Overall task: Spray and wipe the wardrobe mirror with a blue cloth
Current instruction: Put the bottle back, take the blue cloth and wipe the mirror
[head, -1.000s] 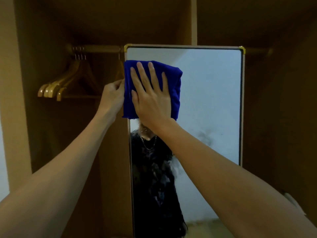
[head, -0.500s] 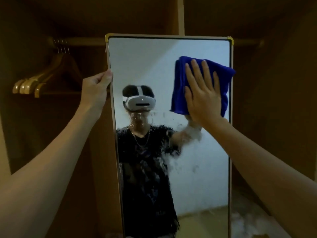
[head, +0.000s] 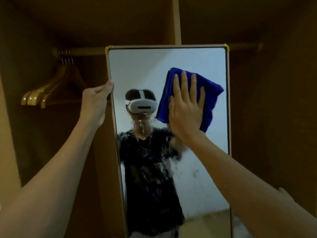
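Observation:
The tall wardrobe mirror (head: 137, 69) stands upright inside the brown wardrobe, its frame tipped with gold corners. Wet streaks and droplets cover its lower half. My right hand (head: 186, 109) lies flat, fingers straight, and presses a folded blue cloth (head: 210, 93) against the glass in the upper right part. My left hand (head: 96, 100) grips the mirror's left edge, thumb at the front of the frame. No spray bottle is in view.
Several wooden hangers (head: 42, 95) hang from the rail (head: 82, 51) at the upper left. A vertical wardrobe divider (head: 176, 21) rises behind the mirror. Dark wardrobe walls close in on both sides.
My right hand has swept the cloth from the mirror's top left across to the right side, then a little back leftward. My left hand still holds the left edge.

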Tool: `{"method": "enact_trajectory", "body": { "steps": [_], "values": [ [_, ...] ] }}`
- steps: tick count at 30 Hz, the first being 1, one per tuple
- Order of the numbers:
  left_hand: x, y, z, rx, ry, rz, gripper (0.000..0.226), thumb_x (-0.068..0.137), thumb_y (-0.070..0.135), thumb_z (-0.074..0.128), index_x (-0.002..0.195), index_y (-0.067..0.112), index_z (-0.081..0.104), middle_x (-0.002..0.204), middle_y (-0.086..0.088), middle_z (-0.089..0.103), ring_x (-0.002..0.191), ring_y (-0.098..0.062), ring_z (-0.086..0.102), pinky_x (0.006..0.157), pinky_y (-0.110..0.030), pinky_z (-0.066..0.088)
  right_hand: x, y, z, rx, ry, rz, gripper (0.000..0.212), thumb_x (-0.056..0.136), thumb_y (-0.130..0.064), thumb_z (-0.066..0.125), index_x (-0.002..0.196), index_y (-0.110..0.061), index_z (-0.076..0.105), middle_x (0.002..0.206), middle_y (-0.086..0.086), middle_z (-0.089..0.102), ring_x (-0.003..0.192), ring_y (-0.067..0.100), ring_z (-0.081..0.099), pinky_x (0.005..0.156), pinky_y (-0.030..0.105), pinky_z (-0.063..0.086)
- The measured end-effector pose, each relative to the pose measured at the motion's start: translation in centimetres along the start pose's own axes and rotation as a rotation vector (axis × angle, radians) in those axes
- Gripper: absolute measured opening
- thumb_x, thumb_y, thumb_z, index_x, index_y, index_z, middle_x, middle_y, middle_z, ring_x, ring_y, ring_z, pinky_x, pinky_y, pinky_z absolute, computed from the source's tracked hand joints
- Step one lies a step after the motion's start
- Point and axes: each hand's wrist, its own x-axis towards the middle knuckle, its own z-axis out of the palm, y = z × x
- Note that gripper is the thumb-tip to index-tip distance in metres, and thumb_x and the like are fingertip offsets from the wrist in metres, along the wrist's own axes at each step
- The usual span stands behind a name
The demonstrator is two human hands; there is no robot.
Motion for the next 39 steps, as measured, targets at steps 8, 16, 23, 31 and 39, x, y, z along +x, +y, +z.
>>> {"method": "enact_trajectory", "body": {
  "steps": [8, 16, 23, 31, 39],
  "values": [
    [-0.8, 0.6, 0.0, 0.005, -0.019, -0.02, 0.022, 0.099, 0.034, 0.056, 0.1, 0.021, 0.073, 0.105, -0.002, 0.074, 0.109, -0.018, 0.068, 0.104, -0.041, 0.05, -0.4, -11.7, 1.5, 0.079, -0.064, -0.156, 0.055, 0.106, -0.035, 0.021, 0.157, -0.018, 0.01, 0.165, 0.006, 0.007, 0.153, 0.028, -0.001, 0.121, 0.054, 0.006],
    [-0.3, 0.3, -0.3, -0.003, -0.063, -0.025, 0.026, 0.103, 0.033, 0.05, 0.093, 0.025, 0.072, 0.09, 0.003, 0.073, 0.081, -0.006, 0.07, 0.072, -0.022, 0.052, -0.4, -12.7, 1.2, 0.06, -0.086, -0.172, 0.054, 0.106, -0.034, 0.02, 0.157, -0.017, 0.013, 0.165, 0.005, 0.01, 0.153, 0.027, 0.001, 0.121, 0.052, 0.006],
    [-0.3, 0.6, -0.2, 0.077, -0.067, -0.004, 0.023, 0.099, 0.037, 0.053, 0.093, 0.021, 0.069, 0.108, -0.001, 0.07, 0.112, -0.017, 0.064, 0.101, -0.037, 0.049, 0.2, -8.2, 0.5, 0.034, -0.138, -0.264, 0.057, 0.104, -0.035, 0.018, 0.157, -0.018, 0.007, 0.166, 0.003, 0.004, 0.153, 0.025, -0.002, 0.123, 0.049, 0.002],
    [0.0, 0.4, -0.5, -0.004, -0.07, -0.027, 0.036, 0.08, 0.046, 0.065, 0.103, 0.018, 0.071, 0.14, -0.011, 0.059, 0.138, -0.029, 0.048, 0.117, -0.054, 0.035, 1.1, 4.8, -0.7, -0.072, -0.077, -0.106, 0.056, 0.105, -0.032, 0.016, 0.158, -0.019, 0.004, 0.166, 0.002, 0.004, 0.153, 0.023, 0.0, 0.124, 0.048, 0.004],
    [-0.2, 0.3, -0.3, -0.046, -0.033, -0.04, 0.035, 0.088, 0.04, 0.064, 0.111, 0.014, 0.069, 0.141, -0.01, 0.059, 0.139, -0.029, 0.048, 0.118, -0.053, 0.034, 0.2, 9.3, -1.0, -0.068, -0.041, 0.088, 0.056, 0.104, -0.036, 0.011, 0.157, -0.022, 0.002, 0.166, 0.001, 0.004, 0.153, 0.022, 0.0, 0.123, 0.051, 0.007]
  ]
}}
